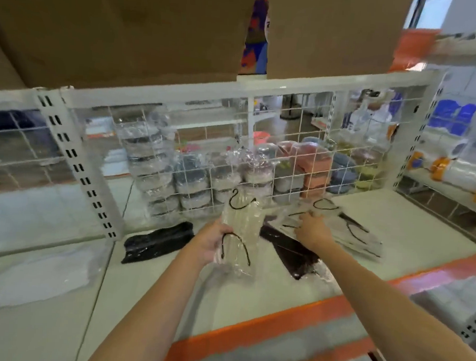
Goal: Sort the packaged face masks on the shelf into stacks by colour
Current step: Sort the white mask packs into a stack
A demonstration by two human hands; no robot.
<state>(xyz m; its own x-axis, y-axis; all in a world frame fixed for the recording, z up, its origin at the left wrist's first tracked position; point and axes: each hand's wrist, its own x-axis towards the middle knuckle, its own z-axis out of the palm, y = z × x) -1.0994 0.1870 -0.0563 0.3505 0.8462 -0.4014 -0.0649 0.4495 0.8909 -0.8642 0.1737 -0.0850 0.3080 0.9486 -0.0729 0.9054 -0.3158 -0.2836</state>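
My left hand (211, 243) grips a clear packet of beige masks with black ear loops (241, 224) and holds it upright above the white shelf (253, 301). To its right, my right hand (312, 230) rests with curled fingers on a flat pile of pale packaged masks with black loops (360, 236); whether it grips one is unclear. A dark brown packet (293, 251) lies between the hands, partly under my right wrist. A black packet (158, 241) lies alone at the left of the shelf.
A white wire grid (259, 159) backs the shelf, with stacked packaged goods behind it. Cardboard boxes (115, 30) sit on the shelf above. An upright slotted post (76, 162) stands at the left. The shelf front has an orange edge (266, 326).
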